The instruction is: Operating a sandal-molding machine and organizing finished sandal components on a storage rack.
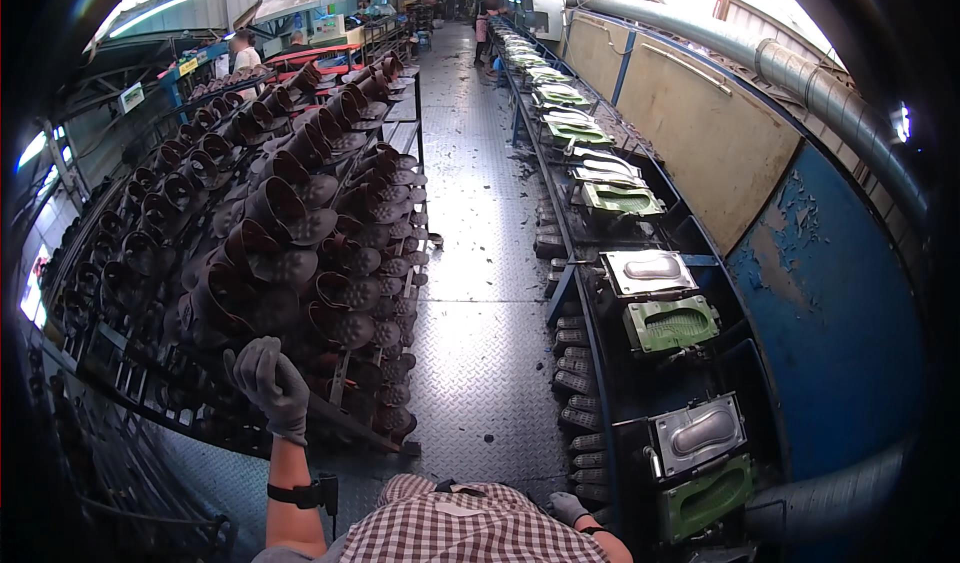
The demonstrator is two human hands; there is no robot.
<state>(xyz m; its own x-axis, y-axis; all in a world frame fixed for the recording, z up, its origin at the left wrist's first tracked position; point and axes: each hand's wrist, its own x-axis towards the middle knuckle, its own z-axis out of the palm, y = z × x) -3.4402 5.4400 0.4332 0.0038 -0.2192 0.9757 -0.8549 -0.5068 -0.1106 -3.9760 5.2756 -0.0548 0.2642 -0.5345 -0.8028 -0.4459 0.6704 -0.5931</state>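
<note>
Rack, floor and mould line

A slanted metal rack point(345, 425) on the left carried rows of dark brown boots point(275, 213), soles turned outward. A checker-plate floor point(480, 263) ran down the middle, with scraps lying on it. On the right, a long dark conveyor frame point(590, 353) bore open green moulds point(672, 323) with shiny metal lids point(650, 271).

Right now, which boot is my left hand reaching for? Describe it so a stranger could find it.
Start at the long slanted rack of dark boots left of the metal walkway. At its near lower end, the gloved left hand is raised. The boot just above it lies sole outward, nearest the fingers.
</note>
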